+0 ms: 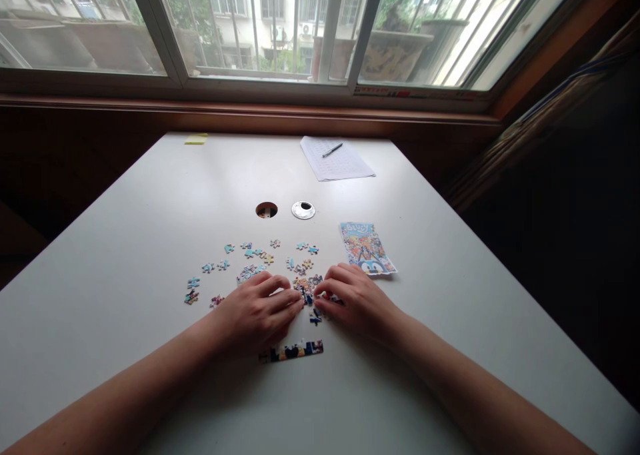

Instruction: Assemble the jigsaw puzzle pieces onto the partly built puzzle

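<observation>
Small jigsaw pieces (255, 255) lie scattered on a white table (150, 242). My left hand (257, 312) and my right hand (353, 298) rest palm down side by side, with their fingertips meeting over a small cluster of joined pieces (306, 288). The fingers of both hands are curled and pressed together on those pieces. A joined strip of pieces (291, 352) lies just in front of my left hand. A printed picture card (367, 247) lies just beyond my right hand.
A round cable hole (267, 210) and its loose silver cover (303, 210) sit past the pieces. Farther back lie a sheet of paper (335, 158) with a pen (332, 150), and a yellow sticky pad (196, 138). A window runs behind the table.
</observation>
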A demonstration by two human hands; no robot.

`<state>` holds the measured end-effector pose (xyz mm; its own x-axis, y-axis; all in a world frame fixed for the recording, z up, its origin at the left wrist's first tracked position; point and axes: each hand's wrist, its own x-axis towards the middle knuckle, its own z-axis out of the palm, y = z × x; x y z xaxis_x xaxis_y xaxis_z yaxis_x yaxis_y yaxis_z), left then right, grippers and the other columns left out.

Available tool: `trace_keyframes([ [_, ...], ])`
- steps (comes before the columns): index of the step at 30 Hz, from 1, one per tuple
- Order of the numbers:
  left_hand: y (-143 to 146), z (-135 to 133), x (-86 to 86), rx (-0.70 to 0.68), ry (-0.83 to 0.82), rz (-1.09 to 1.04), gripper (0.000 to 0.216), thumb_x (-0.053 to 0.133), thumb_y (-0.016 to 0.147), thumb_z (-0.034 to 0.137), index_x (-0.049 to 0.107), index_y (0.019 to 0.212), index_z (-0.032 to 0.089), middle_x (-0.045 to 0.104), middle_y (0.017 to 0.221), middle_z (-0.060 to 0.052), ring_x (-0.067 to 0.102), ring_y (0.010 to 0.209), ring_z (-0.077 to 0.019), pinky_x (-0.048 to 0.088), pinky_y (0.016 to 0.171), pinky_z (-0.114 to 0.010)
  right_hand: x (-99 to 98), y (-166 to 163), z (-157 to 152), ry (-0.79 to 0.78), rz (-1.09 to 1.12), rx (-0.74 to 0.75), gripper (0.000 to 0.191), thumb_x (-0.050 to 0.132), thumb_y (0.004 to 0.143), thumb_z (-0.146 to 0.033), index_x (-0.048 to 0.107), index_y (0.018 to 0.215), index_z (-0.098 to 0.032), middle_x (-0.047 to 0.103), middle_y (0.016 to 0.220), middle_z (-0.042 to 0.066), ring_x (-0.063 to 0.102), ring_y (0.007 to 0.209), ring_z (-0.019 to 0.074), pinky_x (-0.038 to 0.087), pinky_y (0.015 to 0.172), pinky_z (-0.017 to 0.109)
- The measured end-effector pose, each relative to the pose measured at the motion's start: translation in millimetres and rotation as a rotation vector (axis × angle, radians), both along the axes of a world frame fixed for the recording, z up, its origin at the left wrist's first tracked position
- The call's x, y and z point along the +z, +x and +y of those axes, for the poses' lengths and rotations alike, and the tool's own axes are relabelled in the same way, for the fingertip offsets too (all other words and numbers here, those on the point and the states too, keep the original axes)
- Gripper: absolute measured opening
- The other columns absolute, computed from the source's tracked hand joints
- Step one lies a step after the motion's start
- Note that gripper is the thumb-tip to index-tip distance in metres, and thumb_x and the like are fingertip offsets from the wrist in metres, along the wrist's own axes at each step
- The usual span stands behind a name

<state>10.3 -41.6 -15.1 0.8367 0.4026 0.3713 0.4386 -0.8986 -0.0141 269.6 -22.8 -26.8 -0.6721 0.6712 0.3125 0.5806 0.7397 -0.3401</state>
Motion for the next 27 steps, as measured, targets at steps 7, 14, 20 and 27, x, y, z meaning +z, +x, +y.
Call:
trace_keyframes([
  [7,0.0,0.2,-2.7,0.001,-0.004,0.020,0.035,0.057,0.095,0.018,0.056,0.130,0.015,0.069,0.115,-0.008,0.057,0.105,-0.0224,0.046,0.085,-0.037,0.8,1.9,1.9,0.043,0.002,0.020,0.013,0.063,0.096,-0.032,0.070,0.095,-0.021,0.065,0.088,0.004,0.055,0.084,0.0181,0.036,0.078,0.032],
  [14,1.0,0.3,-2.8,0.009,-0.006,0.032,0.036,0.055,0.096,0.019,0.056,0.132,0.016,0.068,0.113,-0.008,0.057,0.105,-0.0231,0.046,0.086,-0.037,0.8,2.5,2.6,0.045,0.014,0.030,0.013,0.063,0.096,-0.031,0.071,0.097,-0.021,0.065,0.089,0.004,0.054,0.084,0.0181,0.035,0.079,0.032],
  [20,1.0,-0.3,-1.6,0.010,-0.014,0.028,0.033,0.054,0.096,0.018,0.057,0.129,0.016,0.068,0.111,-0.009,0.057,0.104,-0.0233,0.047,0.085,-0.038,1.9,1.6,2.3,0.074,0.004,0.044,0.013,0.062,0.097,-0.032,0.071,0.098,-0.022,0.065,0.088,0.004,0.054,0.084,0.0174,0.034,0.078,0.032],
  [27,2.1,0.1,-2.9,0.018,-0.043,0.007,0.032,0.056,0.095,0.019,0.058,0.127,0.016,0.069,0.110,-0.009,0.057,0.104,-0.0235,0.046,0.087,-0.038,5.7,2.4,0.4,0.213,-0.055,0.098,0.013,0.059,0.098,-0.029,0.071,0.099,-0.023,0.064,0.083,0.002,0.051,0.079,0.0168,0.032,0.074,0.033],
])
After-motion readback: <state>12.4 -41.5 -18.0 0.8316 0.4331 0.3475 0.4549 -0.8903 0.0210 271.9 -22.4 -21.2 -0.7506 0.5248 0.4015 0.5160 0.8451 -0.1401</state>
